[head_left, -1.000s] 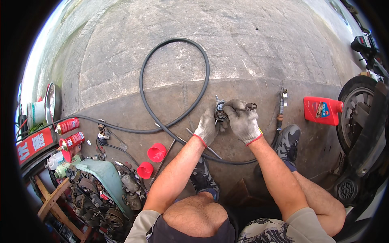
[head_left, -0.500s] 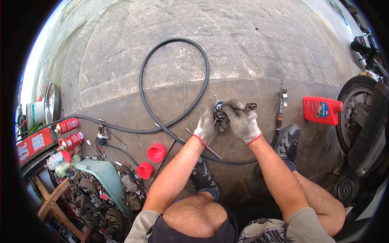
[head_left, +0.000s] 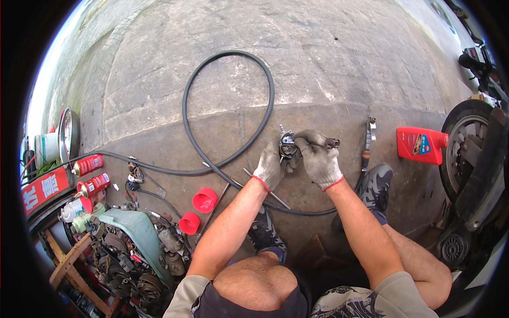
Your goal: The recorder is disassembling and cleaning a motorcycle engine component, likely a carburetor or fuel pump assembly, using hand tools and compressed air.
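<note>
A small metal carburetor [head_left: 288, 147] sits in my gloved left hand [head_left: 271, 167], whose fingers are wrapped round its left side and underside. A short nozzle sticks up from its top. My gloved right hand [head_left: 319, 156] is close against the carburetor's right side, its fingers bent. From that hand's far right side juts the end of a short dark brown piece [head_left: 332, 143]; the rest of it is hidden in the glove. Both gloves are grey and soiled, with red cuffs.
A black hose [head_left: 273, 95] loops on the concrete floor. An air tool [head_left: 366, 143] and a red oil bottle [head_left: 419, 144] lie right, near a wheel [head_left: 469, 140]. Left are red cups [head_left: 204, 200], spray cans [head_left: 94, 184] and a green bin [head_left: 130, 225] of metal parts.
My right hand has shifted slightly right and its fingers have drawn back a little, baring more of the carburetor. The left hand has stayed in place.
</note>
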A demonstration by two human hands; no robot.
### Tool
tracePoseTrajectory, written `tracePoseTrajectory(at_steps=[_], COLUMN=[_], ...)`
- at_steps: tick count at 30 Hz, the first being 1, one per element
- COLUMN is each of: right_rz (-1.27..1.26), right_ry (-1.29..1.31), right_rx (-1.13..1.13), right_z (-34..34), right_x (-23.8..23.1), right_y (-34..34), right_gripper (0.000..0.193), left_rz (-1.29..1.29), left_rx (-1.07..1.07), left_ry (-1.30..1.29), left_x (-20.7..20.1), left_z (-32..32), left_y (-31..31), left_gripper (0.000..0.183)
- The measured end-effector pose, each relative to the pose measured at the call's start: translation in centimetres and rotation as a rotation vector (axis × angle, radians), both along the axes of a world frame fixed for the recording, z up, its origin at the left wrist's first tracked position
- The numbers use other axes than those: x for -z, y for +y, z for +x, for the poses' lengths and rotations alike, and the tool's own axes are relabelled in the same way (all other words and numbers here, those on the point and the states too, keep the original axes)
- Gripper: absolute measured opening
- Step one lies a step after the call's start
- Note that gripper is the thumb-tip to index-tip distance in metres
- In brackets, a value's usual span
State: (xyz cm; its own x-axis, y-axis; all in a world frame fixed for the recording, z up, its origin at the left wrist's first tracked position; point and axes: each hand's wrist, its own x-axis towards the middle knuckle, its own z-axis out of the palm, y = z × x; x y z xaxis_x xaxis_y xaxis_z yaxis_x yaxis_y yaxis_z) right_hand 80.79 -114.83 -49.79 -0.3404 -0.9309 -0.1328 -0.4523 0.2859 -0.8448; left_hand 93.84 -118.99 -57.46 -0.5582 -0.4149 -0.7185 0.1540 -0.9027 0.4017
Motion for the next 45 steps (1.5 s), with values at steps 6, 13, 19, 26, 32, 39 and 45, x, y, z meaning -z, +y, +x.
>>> tracePoseTrajectory(at_steps=[6, 13, 19, 26, 32, 39, 45], right_rz=[-0.002, 0.209, 0.57, 0.775, 0.366, 0.598, 0.543], right_ry=[-0.086, -0.394, 0.218, 0.367, 0.71, 0.505, 0.375], right_rx=[0.133, 0.455, 0.066, -0.022, 0.643, 0.44, 0.396], right_z=[-0.4, -3.4, -7.2, -8.0, -13.6, -18.5, -19.1], right_x=[0.5, -0.4, 2.6, 0.9, 2.2, 6.0, 5.9], right_y=[1.0, 2.2, 8.3, 10.3, 8.9, 8.1, 8.3], right_gripper=[0.016, 0.024, 0.044, 0.039, 0.032, 0.042, 0.041], left_rz=[0.303, 0.354, 0.379, 0.315, 0.206, 0.178, 0.187], left_rx=[-0.083, -0.09, -0.161, -0.225, -0.264, -0.268, -0.301], left_ry=[0.188, 0.419, 0.543, 0.567, 0.483, 0.513, 0.544], left_x=[-0.1, 0.1, 1.3, 1.0, 1.0, 0.6, 0.4], left_z=[0.5, 1.8, 1.8, 1.7, 2.1, 2.3, 2.7], left_y=[-0.2, -0.8, -1.6, -1.9, -2.4, -3.0, -3.3], left_gripper=[0.064, 0.06, 0.06, 0.059, 0.058, 0.061, 0.063])
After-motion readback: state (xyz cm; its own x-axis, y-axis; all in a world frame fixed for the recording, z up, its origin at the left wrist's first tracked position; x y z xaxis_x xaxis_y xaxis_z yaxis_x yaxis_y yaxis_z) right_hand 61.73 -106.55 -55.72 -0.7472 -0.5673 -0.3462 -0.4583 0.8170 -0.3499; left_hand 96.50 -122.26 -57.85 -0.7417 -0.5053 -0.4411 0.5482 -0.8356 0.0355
